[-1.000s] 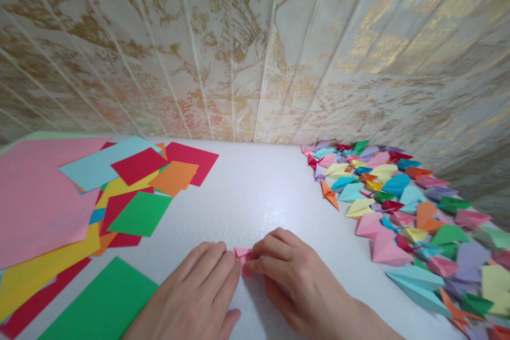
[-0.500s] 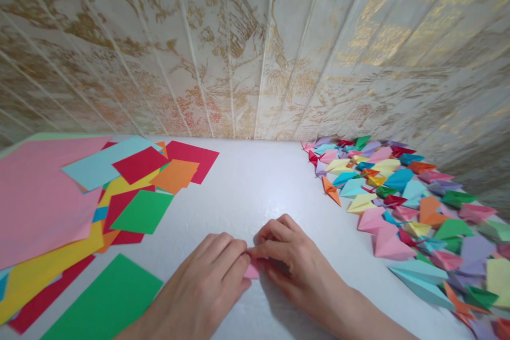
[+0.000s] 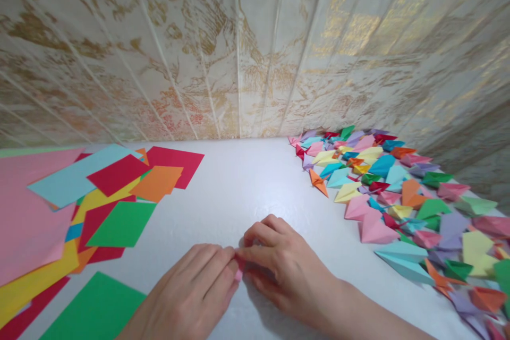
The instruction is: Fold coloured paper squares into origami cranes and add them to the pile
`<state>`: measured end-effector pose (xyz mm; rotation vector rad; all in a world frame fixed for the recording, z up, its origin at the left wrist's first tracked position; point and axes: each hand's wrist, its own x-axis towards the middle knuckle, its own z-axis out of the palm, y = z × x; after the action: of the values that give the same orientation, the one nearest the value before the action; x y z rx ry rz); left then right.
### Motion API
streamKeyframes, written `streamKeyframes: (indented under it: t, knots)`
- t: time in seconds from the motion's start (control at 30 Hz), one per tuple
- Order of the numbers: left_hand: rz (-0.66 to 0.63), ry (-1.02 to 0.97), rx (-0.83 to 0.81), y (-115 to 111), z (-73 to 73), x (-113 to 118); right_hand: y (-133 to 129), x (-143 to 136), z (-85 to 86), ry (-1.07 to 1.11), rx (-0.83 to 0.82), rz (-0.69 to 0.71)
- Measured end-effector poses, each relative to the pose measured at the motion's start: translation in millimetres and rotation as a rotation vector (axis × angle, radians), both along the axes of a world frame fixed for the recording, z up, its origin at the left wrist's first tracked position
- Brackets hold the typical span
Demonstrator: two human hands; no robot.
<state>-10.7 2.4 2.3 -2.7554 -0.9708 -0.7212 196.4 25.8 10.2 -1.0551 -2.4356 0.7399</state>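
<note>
On the left I see flat sheets of bright paper on the white worktop. Next, my left hand and right hand pinch a small pink paper between them. To the right sit many folded paper shapes.

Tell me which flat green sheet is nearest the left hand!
The bottom green sheet, beside the left hand; the green one over red paper lies farther away.
</note>
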Motion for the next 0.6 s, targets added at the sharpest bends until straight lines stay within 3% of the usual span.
streamKeyframes:
  t: [0.47,0.6]
  knots:
    - [-0.050,0.020,-0.060,4,3.6,-4,3,1,-3.6,0.014,0.011,-0.002]
    - [-0.033,0.013,0.032,-5,-9.3,-5,3,1,-5.0,-0.006,0.045,0.010]
